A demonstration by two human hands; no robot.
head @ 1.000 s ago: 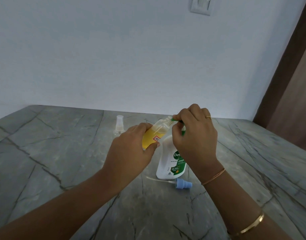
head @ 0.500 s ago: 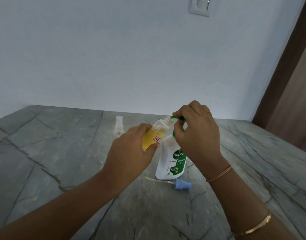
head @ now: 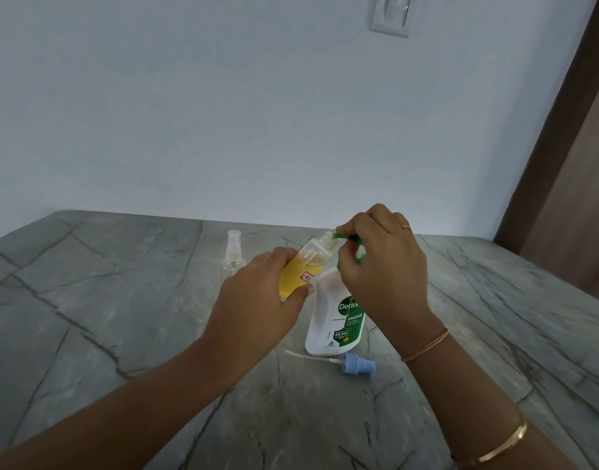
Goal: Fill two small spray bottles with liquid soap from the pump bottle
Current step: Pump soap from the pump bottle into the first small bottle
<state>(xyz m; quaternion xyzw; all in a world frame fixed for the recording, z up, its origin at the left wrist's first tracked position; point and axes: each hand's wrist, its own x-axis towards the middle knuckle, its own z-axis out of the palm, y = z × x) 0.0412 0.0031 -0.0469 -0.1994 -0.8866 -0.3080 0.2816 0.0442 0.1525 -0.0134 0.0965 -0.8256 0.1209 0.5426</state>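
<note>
The pump bottle (head: 335, 320) is blocking the middle of the desk (head: 88, 317), with a blue spray cap (head: 357, 363) lying just before it. Both sides are giving wide room.

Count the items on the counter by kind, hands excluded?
small spray bottles: 2 (yellow-filled bottle, clear capped bottle)
pump bottle: 1
loose blue spray head: 1
total: 4

One wide-angle view, worn on the person's head, looks forward and down across the grey tabletop (head: 105, 317) toward the pale wall (head: 223, 113). It sits close: the left hand (head: 257, 300) and right hand (head: 383, 269) fill the lower middle, forearms running to the bottom edge.
</note>
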